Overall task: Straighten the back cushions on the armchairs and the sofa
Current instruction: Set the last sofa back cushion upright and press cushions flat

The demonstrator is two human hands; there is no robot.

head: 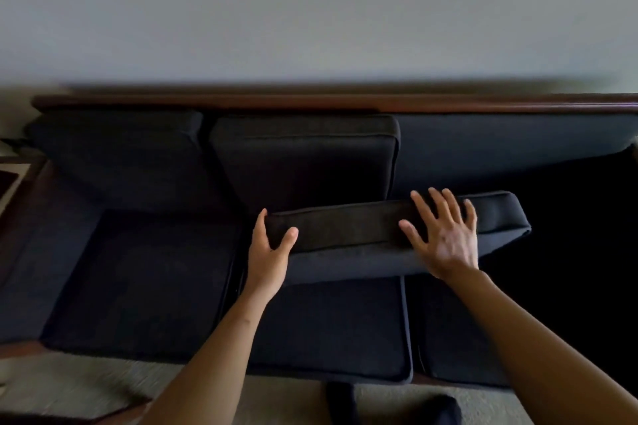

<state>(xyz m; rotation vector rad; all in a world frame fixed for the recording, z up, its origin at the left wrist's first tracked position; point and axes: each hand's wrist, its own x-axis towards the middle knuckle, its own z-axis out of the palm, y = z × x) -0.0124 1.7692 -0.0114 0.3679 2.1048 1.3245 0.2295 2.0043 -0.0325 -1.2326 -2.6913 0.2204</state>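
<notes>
A plain, pale wall (310,3) fills the upper part of the view, unmarked and evenly lit. Below, a light, short-pile carpet (79,379) covers the floor along the bottom edge, its texture blurred. A dark object (393,405) rests on the carpet near the bottom centre, too indistinct to identify. At the far left edge, a pale surface with a dark patch (8,179) shows in part, cropped by the frame.
</notes>
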